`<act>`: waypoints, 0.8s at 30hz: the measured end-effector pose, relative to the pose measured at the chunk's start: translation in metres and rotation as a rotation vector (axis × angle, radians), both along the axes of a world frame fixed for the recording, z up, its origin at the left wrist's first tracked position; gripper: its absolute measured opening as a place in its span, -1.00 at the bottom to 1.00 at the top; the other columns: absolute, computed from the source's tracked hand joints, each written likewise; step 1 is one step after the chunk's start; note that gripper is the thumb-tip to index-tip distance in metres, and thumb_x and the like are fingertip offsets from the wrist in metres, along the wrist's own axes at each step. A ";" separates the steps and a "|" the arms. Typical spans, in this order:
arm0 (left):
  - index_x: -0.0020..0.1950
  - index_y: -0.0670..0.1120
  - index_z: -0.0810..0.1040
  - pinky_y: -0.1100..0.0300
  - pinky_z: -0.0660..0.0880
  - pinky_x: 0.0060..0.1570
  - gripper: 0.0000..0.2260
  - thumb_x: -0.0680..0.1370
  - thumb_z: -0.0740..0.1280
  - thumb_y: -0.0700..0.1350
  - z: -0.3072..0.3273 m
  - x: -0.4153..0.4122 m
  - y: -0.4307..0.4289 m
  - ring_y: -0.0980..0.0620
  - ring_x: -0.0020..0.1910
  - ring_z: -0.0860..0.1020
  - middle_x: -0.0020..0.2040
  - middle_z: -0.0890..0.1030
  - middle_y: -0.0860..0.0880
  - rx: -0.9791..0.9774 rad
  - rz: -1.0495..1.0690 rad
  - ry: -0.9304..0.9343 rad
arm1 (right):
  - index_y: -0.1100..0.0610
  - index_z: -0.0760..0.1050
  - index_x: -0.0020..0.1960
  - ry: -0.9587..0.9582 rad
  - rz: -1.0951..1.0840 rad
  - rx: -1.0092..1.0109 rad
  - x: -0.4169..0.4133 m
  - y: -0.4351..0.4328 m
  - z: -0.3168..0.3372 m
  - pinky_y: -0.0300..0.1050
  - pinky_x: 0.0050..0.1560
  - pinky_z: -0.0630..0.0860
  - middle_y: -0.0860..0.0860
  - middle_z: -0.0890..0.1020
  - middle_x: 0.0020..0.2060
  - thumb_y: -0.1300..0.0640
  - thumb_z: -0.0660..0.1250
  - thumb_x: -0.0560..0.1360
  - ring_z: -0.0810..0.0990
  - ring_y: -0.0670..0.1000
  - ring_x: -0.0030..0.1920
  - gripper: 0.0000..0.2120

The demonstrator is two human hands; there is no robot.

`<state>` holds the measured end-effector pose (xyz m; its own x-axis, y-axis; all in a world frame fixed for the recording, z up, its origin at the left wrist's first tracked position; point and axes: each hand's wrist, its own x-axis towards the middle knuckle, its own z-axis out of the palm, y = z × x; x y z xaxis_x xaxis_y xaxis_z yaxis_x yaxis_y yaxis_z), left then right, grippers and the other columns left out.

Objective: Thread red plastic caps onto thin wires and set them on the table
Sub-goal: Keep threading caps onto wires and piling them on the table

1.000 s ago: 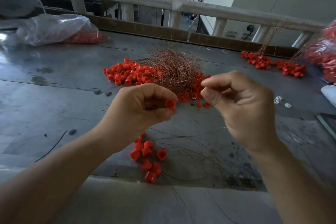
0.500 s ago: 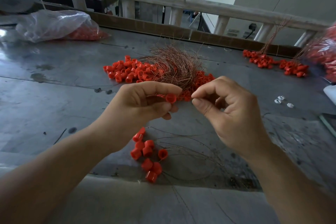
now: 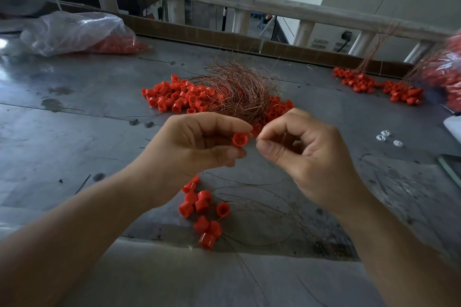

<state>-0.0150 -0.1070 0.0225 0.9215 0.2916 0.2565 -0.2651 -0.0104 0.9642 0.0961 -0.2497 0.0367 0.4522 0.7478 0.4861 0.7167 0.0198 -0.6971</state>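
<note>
Left hand (image 3: 189,147) pinches a red cap (image 3: 240,139). Right hand (image 3: 306,157) presses thumb to forefinger just beside it; whether it holds a wire, I cannot tell. Beyond the grip, a copper wire tangle (image 3: 239,92) lies over loose caps (image 3: 174,97). Beneath it, wired caps (image 3: 202,209) lie on the grey table (image 3: 74,132).

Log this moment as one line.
left hand: pinches red cap | right hand: pinched shut beside cap, contents not discernible | wired caps: on table below hands

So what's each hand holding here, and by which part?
The left hand pinches a red cap by its side wall, thumb and forefinger. The right hand pinches its fingertips together; any wire there is too thin to see.
</note>
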 end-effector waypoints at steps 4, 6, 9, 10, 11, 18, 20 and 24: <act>-0.01 -0.01 0.63 0.37 0.52 -0.24 -0.68 0.28 0.43 -0.25 0.001 -0.001 0.001 0.14 -0.21 0.63 -0.19 0.68 0.01 0.026 -0.038 0.007 | -0.11 0.49 -0.27 -0.006 -0.004 -0.034 -0.001 0.001 -0.001 -0.39 -0.30 0.36 -0.11 0.49 -0.35 0.12 0.36 0.36 0.46 -0.06 -0.32 -0.87; -0.01 0.00 0.64 0.36 0.51 -0.25 -0.67 0.27 0.43 -0.26 0.000 0.000 0.002 0.14 -0.23 0.62 -0.20 0.68 0.01 0.007 -0.046 0.009 | -0.11 0.48 -0.27 -0.006 -0.004 -0.037 0.000 0.000 0.000 -0.39 -0.30 0.36 -0.11 0.49 -0.35 0.12 0.36 0.36 0.46 -0.07 -0.32 -0.87; -0.02 0.00 0.65 0.37 0.50 -0.28 -0.67 0.29 0.36 -0.28 0.000 0.000 0.002 0.16 -0.25 0.60 -0.20 0.68 0.03 -0.009 -0.061 -0.005 | -0.10 0.49 -0.27 0.000 -0.011 -0.043 0.000 -0.001 0.000 -0.40 -0.30 0.35 -0.09 0.50 -0.35 0.12 0.35 0.36 0.46 -0.08 -0.32 -0.88; -0.03 0.00 0.66 0.36 0.50 -0.28 -0.68 0.29 0.36 -0.28 0.000 0.000 0.002 0.16 -0.25 0.60 -0.19 0.68 0.03 -0.017 -0.069 -0.015 | -0.09 0.49 -0.27 0.004 -0.013 -0.045 0.000 -0.001 0.001 -0.39 -0.30 0.36 -0.08 0.50 -0.35 0.12 0.35 0.35 0.46 -0.06 -0.31 -0.88; -0.04 0.01 0.67 0.35 0.49 -0.29 -0.69 0.30 0.35 -0.28 0.000 0.000 0.002 0.15 -0.24 0.61 -0.17 0.68 0.02 -0.026 -0.078 -0.024 | -0.08 0.49 -0.28 0.009 -0.017 -0.047 0.000 -0.002 0.001 -0.39 -0.30 0.37 -0.07 0.51 -0.35 0.13 0.36 0.36 0.46 -0.05 -0.31 -0.88; 0.00 0.02 0.66 0.34 0.49 -0.26 -0.70 0.34 0.33 -0.23 -0.001 0.000 0.003 0.14 -0.20 0.61 -0.12 0.68 0.02 -0.013 -0.093 -0.039 | -0.04 0.50 -0.28 0.018 -0.019 -0.060 0.001 -0.004 0.003 -0.38 -0.31 0.37 -0.06 0.51 -0.34 0.21 0.40 0.39 0.46 -0.07 -0.32 -0.82; -0.01 0.02 0.66 0.33 0.50 -0.27 -0.72 0.33 0.35 -0.20 -0.001 0.000 0.003 0.13 -0.19 0.61 -0.11 0.69 0.00 -0.015 -0.097 -0.037 | -0.04 0.50 -0.28 0.016 -0.021 -0.059 0.000 -0.004 0.003 -0.39 -0.30 0.37 -0.06 0.51 -0.34 0.17 0.38 0.37 0.46 -0.10 -0.31 -0.86; -0.03 0.02 0.67 0.31 0.52 -0.27 -0.72 0.31 0.37 -0.17 -0.001 0.001 0.003 0.09 -0.17 0.64 -0.09 0.69 0.00 -0.028 -0.100 -0.047 | -0.06 0.52 -0.27 0.046 -0.037 -0.064 0.000 -0.005 0.004 -0.40 -0.30 0.38 -0.12 0.50 -0.36 0.13 0.33 0.35 0.48 -0.15 -0.31 -0.90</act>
